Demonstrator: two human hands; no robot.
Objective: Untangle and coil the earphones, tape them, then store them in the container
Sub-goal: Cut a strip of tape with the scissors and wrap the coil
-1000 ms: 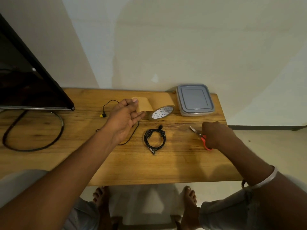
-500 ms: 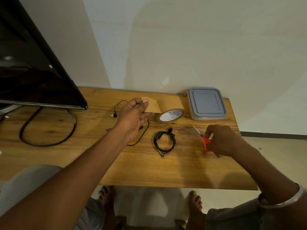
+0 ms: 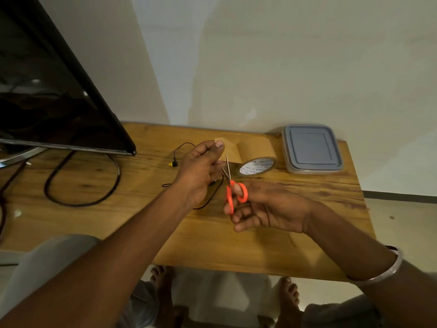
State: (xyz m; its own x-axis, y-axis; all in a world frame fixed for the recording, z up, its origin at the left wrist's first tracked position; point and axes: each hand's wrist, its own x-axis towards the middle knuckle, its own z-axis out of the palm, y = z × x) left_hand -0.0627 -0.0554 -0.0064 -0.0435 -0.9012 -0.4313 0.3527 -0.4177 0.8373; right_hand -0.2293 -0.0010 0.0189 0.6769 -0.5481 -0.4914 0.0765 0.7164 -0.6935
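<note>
1. Earphones: I can't see the coiled bundle; my right hand [image 3: 269, 209] covers that part of the wooden table [image 3: 260, 245]. Only a thin black cable [image 3: 183, 146] with a yellow-tipped plug [image 3: 172, 164] shows, lying beside my left hand [image 3: 201, 169].
2. My left hand pinches the free end of a brown tape strip [image 3: 230, 150] between thumb and fingers, holding it up off the tape roll [image 3: 256, 162], which lies on the table.
3. My right hand grips the orange-handled scissors [image 3: 233, 188], fingers through the loops. The blades are parted and point up at the strip, just beside my left thumb.
4. The container [image 3: 312, 149], grey lid on, sits at the table's far right corner, just right of the tape roll.
5. A dark monitor [image 3: 54, 98] stands at the far left, with a thick black cord [image 3: 94, 200] looped on the table below it.
</note>
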